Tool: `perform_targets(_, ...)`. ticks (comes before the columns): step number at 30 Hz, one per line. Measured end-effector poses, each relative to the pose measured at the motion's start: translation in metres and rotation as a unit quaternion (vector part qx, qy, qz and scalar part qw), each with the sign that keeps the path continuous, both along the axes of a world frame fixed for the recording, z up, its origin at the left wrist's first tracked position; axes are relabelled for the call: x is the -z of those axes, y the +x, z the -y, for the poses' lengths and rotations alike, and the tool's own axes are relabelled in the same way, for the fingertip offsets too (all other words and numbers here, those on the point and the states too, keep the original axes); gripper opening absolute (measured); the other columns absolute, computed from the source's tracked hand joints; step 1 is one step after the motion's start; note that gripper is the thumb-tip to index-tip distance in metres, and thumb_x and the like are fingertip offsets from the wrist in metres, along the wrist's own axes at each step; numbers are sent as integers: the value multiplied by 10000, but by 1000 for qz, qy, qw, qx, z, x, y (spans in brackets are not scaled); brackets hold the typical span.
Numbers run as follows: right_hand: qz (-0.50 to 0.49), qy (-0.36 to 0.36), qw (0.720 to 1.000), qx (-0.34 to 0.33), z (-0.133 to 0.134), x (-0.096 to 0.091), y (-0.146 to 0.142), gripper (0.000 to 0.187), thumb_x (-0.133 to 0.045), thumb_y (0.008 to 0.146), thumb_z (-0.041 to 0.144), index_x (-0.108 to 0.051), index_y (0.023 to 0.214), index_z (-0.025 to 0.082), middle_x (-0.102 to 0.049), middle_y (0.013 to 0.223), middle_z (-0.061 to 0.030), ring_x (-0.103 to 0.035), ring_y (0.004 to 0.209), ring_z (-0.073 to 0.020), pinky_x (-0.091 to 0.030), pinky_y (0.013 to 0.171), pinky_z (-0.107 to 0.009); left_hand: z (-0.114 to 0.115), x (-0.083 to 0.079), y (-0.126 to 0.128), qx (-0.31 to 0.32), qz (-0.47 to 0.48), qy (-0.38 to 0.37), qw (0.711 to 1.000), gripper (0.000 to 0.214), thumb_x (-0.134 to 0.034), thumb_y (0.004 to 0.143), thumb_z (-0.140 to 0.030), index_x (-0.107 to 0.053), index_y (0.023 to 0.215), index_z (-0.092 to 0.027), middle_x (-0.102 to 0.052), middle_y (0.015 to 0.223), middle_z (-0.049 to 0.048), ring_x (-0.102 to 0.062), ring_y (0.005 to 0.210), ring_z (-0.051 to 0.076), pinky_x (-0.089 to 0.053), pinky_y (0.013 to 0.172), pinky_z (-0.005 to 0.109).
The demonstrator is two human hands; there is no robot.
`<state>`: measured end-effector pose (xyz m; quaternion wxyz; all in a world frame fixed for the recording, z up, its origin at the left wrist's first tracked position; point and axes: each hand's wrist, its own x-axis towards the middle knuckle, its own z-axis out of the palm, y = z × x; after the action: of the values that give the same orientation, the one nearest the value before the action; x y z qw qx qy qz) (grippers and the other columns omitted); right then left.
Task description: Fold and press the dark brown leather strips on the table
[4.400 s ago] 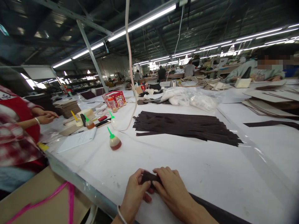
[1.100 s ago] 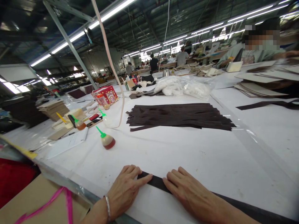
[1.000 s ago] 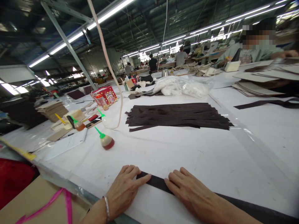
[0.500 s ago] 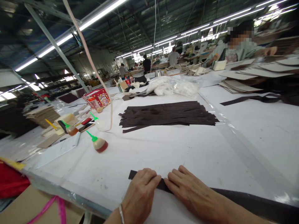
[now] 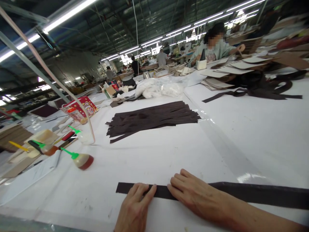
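Note:
A long dark brown strip (image 5: 270,195) lies along the near part of the white table, its squared end sticking out left of my hands. My left hand (image 5: 135,206) is closed over the strip near that end, fingertips bent down on it with a small gap between them. A short way to the right, my right hand (image 5: 190,193) has its fingers curled together on the same strip. A bare length of strip shows between the hands. The undersides of both hands are hidden. Beyond them lies a bundle of similar dark strips (image 5: 154,117).
Squeeze bottles with green nozzles, one of them a bottle of reddish liquid (image 5: 83,161), sit at left near a paper sheet (image 5: 41,174). Clear plastic bags (image 5: 159,87) lie behind the bundle. Flat card pieces (image 5: 231,70) are stacked back right, where another person (image 5: 212,51) sits.
The view has swung to the right. My hands have moved further apart, and more of the strip's left end and middle now shows, lying straighter. My left hand's fingers have spread a little.

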<state>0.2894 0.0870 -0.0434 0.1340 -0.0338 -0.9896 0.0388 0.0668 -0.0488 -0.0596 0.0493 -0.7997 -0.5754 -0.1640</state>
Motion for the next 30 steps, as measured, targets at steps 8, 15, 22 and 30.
perform_targets(8, -4, -18, 1000, 10, -5, -1, 31, 173, -442, 908, 25, -570, 953, 132, -511, 823, -32, -426, 706, -165, -342, 758, -317, 0, -1, 2, -18, -81, -13, 996, 709, -383, 761, 27, -399, 1419, -237, -558, 1010, 99, -557, 907, 215, -561, 777, 349)
perform_targets(15, -14, 1, 1000, 25, -7, 0, 60, 200, -420, 907, 17, -569, 966, 137, -506, 814, -32, -434, 707, -170, -343, 767, -320, -2, -4, 4, -21, -127, -25, 991, 780, -377, 741, 36, -344, 1446, -298, -556, 977, 84, -567, 874, 212, -559, 734, 339)
perform_targets(22, -9, 0, 999, 37, -10, -2, 87, 243, -376, 901, -10, -559, 951, 142, -506, 819, -31, -439, 709, -171, -343, 768, -325, -4, -11, 10, -32, -89, -8, 996, 658, -423, 758, 5, -477, 1345, -287, -551, 1104, 91, -569, 991, 232, -544, 810, 369)
perform_targets(30, -16, 33, 998, 55, -6, 4, 83, 144, -463, 895, 36, -557, 861, 140, -520, 834, -32, -442, 764, -182, -332, 847, -359, -50, -3, 114, 76, 76, -1, 994, 540, -369, 758, 0, -475, 1268, -143, -610, 915, 101, -591, 812, 222, -548, 713, 370)
